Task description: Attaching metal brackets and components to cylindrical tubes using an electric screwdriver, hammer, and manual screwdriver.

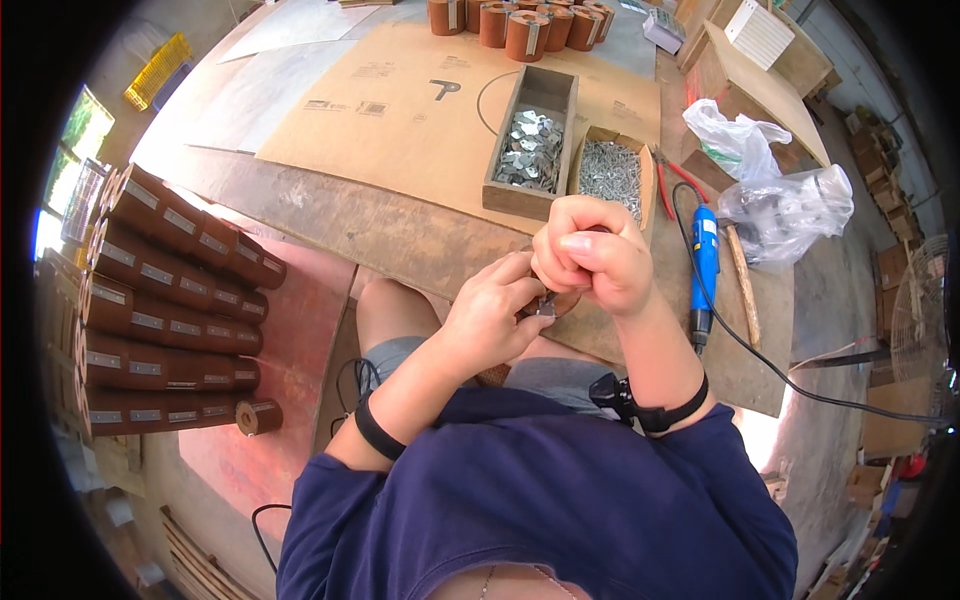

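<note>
Both my hands meet over the near edge of the table, above my lap. The fingers of my left hand [492, 312] are closed, with a small shiny metal piece [546, 304] at the thumb tip. Just behind it shows a bit of a brown rounded thing [567, 301], mostly hidden by the hands. Curled into a fist, my right hand [597, 255] presses close above the left fingers; what it grips is covered. Beyond the hands stand a wooden box [500, 199] of small flat metal plates [530, 150] and a tray of screws or nails [610, 172].
Red-handled pliers [664, 185], a blue corded power screwdriver [705, 260] and a wooden stick [743, 285] lie at right, beside plastic bags [790, 210]. Brown cylinders [527, 36] stand at the far edge; rows of them [175, 327] are stacked at left. Cardboard [400, 110] covers the table.
</note>
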A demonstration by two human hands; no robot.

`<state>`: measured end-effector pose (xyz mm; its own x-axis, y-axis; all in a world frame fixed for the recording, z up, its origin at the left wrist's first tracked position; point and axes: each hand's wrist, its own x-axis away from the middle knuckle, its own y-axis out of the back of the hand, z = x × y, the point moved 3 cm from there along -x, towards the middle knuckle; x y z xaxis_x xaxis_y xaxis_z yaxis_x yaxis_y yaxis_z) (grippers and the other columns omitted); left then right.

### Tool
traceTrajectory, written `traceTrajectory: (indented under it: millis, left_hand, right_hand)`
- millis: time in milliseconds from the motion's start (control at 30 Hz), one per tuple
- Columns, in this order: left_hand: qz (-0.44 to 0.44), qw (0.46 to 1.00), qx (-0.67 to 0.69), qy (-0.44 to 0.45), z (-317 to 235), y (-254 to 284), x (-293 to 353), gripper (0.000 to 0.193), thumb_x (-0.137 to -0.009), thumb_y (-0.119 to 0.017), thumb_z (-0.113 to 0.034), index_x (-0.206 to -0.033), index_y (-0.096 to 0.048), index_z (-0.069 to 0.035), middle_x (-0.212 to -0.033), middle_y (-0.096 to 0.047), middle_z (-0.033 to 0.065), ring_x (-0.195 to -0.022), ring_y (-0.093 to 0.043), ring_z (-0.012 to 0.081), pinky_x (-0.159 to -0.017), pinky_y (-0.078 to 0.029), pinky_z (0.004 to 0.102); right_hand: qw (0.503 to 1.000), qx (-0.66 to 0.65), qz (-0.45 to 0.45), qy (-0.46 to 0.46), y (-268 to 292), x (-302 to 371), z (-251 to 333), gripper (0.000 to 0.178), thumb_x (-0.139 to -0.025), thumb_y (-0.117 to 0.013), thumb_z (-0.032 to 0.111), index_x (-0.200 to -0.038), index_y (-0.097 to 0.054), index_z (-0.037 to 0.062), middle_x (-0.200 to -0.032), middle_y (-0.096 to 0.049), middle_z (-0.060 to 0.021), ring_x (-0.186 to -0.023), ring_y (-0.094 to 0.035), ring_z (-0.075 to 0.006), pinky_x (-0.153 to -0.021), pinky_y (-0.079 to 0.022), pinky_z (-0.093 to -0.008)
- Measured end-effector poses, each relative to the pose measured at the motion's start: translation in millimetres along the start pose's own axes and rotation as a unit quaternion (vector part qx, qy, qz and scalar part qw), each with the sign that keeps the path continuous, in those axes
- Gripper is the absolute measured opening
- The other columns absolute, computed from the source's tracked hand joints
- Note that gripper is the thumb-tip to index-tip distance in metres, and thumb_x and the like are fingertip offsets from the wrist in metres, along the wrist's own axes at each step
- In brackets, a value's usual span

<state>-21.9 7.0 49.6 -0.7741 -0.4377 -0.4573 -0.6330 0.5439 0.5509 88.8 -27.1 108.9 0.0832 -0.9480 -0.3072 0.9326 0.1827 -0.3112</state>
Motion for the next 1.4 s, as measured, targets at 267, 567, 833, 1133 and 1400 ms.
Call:
traceTrajectory:
  millis: [267, 567, 833, 1133, 1400]
  left_hand:
    - [0.045, 0.999, -0.013, -0.011, -1, 0, 0, 0.020, -0.058, -0.064, -0.004, -0.077, -0.057, 0.000, -0.099, -0.053, 0.0132, -0.088, -0.053, 0.0313, -0.074, -0.046, 0.0372]
    - [0.017, 0.998, -0.030, 0.047, -1, -4, 8, 0.038, -0.058, -0.070, -0.011, -0.090, -0.052, -0.003, -0.114, -0.047, 0.0141, -0.092, -0.054, 0.0308, -0.076, -0.046, 0.0374]
    - [-0.034, 0.998, -0.055, -0.028, 1, -3, 4, 0.029, -0.053, -0.072, -0.009, -0.077, -0.058, -0.002, -0.100, -0.055, 0.0098, -0.088, -0.056, 0.0272, -0.073, -0.047, 0.0352]
    - [-0.021, 0.999, -0.030, -0.036, -3, -1, 2, 0.022, -0.056, -0.067, -0.003, -0.076, -0.058, -0.001, -0.097, -0.056, 0.0095, -0.087, -0.055, 0.0284, -0.072, -0.047, 0.0350]
    - [0.017, 0.998, -0.050, 0.042, -3, -6, 6, 0.029, -0.060, -0.069, -0.010, -0.086, -0.057, -0.003, -0.112, -0.050, 0.0120, -0.091, -0.055, 0.0292, -0.074, -0.047, 0.0356]
  right_hand:
    - [0.993, -0.092, 0.068, -0.015, 11, 1, 2, 0.021, -0.074, -0.047, 0.014, -0.059, -0.037, 0.0033, -0.045, -0.035, -0.0036, -0.038, -0.027, -0.0088, -0.038, -0.023, -0.0232]
    - [0.952, 0.139, -0.247, 0.119, -16, 25, 1, 0.010, -0.086, -0.040, 0.013, -0.085, -0.042, 0.0026, -0.067, -0.045, -0.0044, -0.057, -0.040, -0.0084, -0.050, -0.035, -0.0209]
    - [0.992, 0.000, -0.093, 0.088, -4, 16, 1, 0.010, -0.075, -0.042, 0.006, -0.067, -0.039, 0.0015, -0.055, -0.041, -0.0035, -0.047, -0.032, -0.0057, -0.043, -0.028, -0.0204]
    - [0.996, -0.092, 0.013, -0.005, 13, 6, 4, 0.024, -0.079, -0.043, 0.019, -0.061, -0.036, 0.0053, -0.044, -0.034, -0.0034, -0.037, -0.025, -0.0083, -0.035, -0.021, -0.0222]
    - [0.992, 0.044, -0.084, 0.083, -7, 24, 2, 0.017, -0.081, -0.040, 0.008, -0.064, -0.039, 0.0027, -0.053, -0.042, -0.0040, -0.046, -0.032, -0.0073, -0.042, -0.028, -0.0216]
